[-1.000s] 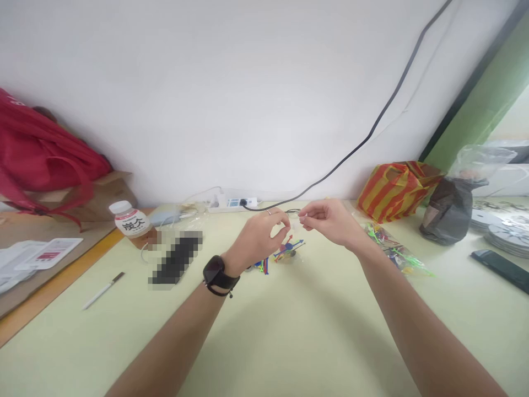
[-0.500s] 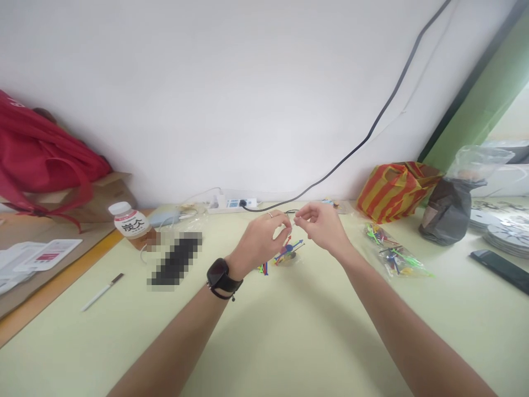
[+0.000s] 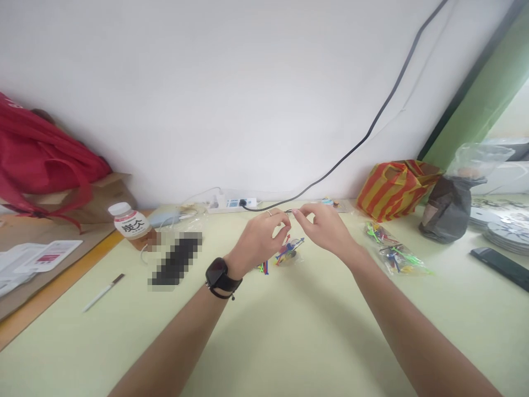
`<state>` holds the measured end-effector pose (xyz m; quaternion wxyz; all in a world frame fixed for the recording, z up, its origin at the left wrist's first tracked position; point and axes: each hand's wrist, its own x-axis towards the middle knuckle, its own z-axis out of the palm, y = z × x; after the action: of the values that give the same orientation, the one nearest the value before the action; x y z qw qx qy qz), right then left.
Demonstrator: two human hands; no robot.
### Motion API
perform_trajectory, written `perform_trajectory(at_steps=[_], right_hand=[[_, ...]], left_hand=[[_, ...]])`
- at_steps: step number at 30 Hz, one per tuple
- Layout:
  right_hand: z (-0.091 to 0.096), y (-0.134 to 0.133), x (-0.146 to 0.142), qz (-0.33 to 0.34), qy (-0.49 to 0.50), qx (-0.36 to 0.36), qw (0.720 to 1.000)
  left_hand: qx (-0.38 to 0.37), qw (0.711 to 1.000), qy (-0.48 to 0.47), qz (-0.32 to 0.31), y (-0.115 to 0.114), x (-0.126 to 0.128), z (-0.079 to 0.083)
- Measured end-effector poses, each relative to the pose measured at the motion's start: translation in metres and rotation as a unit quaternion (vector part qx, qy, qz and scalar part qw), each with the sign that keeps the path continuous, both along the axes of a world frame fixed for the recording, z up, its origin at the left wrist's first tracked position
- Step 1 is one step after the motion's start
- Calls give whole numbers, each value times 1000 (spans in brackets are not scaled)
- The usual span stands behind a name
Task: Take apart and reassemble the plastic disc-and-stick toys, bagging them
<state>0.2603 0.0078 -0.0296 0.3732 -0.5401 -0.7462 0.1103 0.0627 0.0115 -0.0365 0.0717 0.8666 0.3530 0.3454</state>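
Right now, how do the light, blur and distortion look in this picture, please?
Head view: soft light, faint forearm shadows on the pale yellow-green table; wide-angle bend slants the green door frame; a pixelated block sits left of the left hand; the small thin piece it pinches with the right hand is blurred.

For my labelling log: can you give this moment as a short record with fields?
Left hand: fingertips pinched on a small piece, too small to identify; watch on wrist
Right hand: pinching the same small piece
Below hands: coloured sticks on the table
Right side: clear bag of more sticks
Left side: bottle, pen
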Motion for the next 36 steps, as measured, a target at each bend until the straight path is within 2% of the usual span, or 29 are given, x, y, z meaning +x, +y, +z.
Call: perform_trajectory(at_steps=[2,5,11,14,16,18,21,24,26,28,30,31,33,34,36], right_hand=[[3,-2,1,45,4,-15,999],[5,-3,4,93,4,-75,993],[3,-5,6,72,-49,-142,986],[5,-5,10,95,-78,-164,979],[7,-5,15,118,-86,-151,978],[11,-5,19,138,-63,-108,982],[18,-7,22,155,45,-27,986],[21,-6,24,102,174,37,979],[15,-1,26,63,232,38,970],[1,7,28,80,242,-25,967],[-18,13,27,145,205,-148,957],[-28,15,25,187,186,-210,941],[-45,17,17,270,163,-323,892],[-51,18,12,299,166,-351,871],[-59,18,3,332,203,-359,848]], left_hand=[[-1,1000,-1,-8,0,-1,1],[1,1000,-4,-15,1,-2,1],[9,1000,-12,-14,3,-4,0],[12,1000,-26,-10,5,-5,1],[7,999,-38,-5,6,-7,4],[0,999,-53,-8,6,-11,8],[1,996,-87,-22,6,-16,16],[26,992,-120,-21,5,-18,22],[45,991,-129,-13,4,-18,24],[57,989,-136,-4,4,-19,25],[60,987,-148,2,4,-20,27],[60,986,-156,3,4,-21,28],[57,982,-180,6,5,-24,30],[53,980,-194,6,6,-25,31],[38,973,-228,-2,6,-28,34]])
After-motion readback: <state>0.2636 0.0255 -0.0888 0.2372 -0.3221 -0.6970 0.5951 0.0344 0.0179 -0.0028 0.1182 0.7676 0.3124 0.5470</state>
